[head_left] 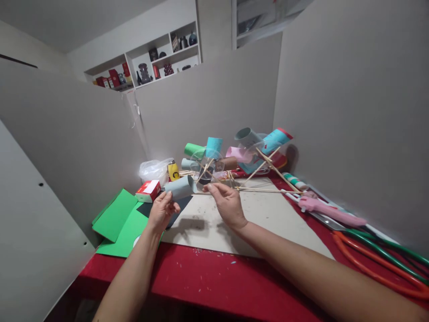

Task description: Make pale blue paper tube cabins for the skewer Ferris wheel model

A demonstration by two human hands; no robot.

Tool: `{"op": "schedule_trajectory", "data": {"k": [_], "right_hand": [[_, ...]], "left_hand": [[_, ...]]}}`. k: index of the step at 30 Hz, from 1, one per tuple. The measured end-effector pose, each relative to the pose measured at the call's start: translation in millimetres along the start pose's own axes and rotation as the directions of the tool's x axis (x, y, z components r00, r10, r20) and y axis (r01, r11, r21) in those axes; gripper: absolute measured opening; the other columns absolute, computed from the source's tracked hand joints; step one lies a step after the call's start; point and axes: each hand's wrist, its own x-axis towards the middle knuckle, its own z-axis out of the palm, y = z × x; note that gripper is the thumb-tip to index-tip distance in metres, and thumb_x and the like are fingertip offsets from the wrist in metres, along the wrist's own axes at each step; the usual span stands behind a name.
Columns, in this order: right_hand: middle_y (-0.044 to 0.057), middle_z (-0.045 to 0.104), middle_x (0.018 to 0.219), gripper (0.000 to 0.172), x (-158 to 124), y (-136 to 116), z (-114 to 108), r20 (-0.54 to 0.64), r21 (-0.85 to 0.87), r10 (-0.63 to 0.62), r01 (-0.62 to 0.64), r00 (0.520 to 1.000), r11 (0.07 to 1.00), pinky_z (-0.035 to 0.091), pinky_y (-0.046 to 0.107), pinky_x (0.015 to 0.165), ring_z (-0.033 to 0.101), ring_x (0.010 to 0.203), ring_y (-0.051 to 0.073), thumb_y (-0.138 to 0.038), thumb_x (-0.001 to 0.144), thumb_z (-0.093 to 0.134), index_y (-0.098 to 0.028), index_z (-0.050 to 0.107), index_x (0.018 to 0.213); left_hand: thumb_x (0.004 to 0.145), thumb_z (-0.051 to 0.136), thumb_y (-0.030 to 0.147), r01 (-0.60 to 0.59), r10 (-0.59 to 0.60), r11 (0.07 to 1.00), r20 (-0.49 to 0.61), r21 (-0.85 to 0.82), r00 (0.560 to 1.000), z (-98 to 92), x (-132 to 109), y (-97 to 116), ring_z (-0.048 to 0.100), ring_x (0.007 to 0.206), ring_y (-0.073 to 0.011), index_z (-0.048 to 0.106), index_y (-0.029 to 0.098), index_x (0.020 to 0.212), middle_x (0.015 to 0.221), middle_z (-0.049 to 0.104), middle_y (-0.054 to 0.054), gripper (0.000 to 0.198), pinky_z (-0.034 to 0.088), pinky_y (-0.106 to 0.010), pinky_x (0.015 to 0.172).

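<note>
A pale grey-blue paper tube (181,188) is gripped in my left hand (162,208), tilted with its open end toward the right. My right hand (228,203) is just beyond that end, thumb and fingers pinched together; anything between them is too small or hidden to name. Behind my hands stands a wheel model (206,163) of clear discs and wooden sticks, with green, blue, grey and brown paper tubes around it. To its right, a second similar wheel (258,150) carries pink, grey and blue tubes on crossed sticks.
A beige board (268,219) lies on the red tablecloth (208,277). Green sheets (117,219), a red-and-white box (148,191), a yellow can-like item (173,171) and a plastic bag (152,171) are at left. A pink glue gun (331,212) and orange-handled scissors (362,248) lie along the right.
</note>
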Motion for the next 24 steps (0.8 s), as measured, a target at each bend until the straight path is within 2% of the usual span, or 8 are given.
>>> {"op": "schedule_trajectory", "data": {"k": [4,12,16,24], "right_hand": [[0.005,0.074,0.079,0.02,-2.8,1.3,4.0,0.055,0.011,0.01,-0.011,0.998,1.0,0.048,0.035,0.075,0.065,0.077,0.023,-0.039,0.076,0.068,-0.02,0.074,0.077],[0.003,0.073,0.076,0.023,-4.7,14.7,8.1,0.186,0.042,0.148,-0.158,0.971,0.986,0.048,0.035,0.075,0.063,0.075,0.022,-0.04,0.067,0.074,-0.019,0.075,0.076],[0.001,0.071,0.068,0.022,-6.4,20.8,9.8,0.246,0.093,0.206,-0.234,0.947,0.968,0.047,0.035,0.072,0.06,0.068,0.02,-0.041,0.066,0.075,-0.019,0.075,0.069],[0.0,0.069,0.063,0.03,-4.8,26.6,9.0,0.236,0.136,0.3,-0.337,0.924,0.932,0.046,0.033,0.068,0.058,0.063,0.018,-0.045,0.059,0.079,-0.018,0.076,0.07]], "left_hand": [[0.067,0.078,0.046,-0.001,-0.001,0.994,0.022,0.106,1.0,4.5,-1.3,-8.3,0.057,0.045,-0.0088,0.061,0.013,0.091,0.07,0.067,0.0,0.044,0.044,-0.02,0.045],[0.074,0.07,0.051,-0.014,-0.013,0.96,0.094,0.279,0.995,4.0,-5.0,-22.1,0.058,0.046,-0.0117,0.065,0.013,0.093,0.053,0.062,0.0,0.043,0.046,-0.023,0.053],[0.076,0.068,0.052,-0.004,-0.03,0.954,0.109,0.299,0.994,7.3,-8.6,-23.5,0.057,0.045,-0.0117,0.064,0.013,0.089,0.05,0.061,-0.001,0.042,0.045,-0.022,0.053],[0.073,0.071,0.051,0.044,-0.06,0.969,0.059,0.244,0.996,9.0,-8.5,-26.2,0.057,0.043,-0.0114,0.063,0.012,0.082,0.048,0.061,-0.001,0.041,0.043,-0.02,0.049]]}}
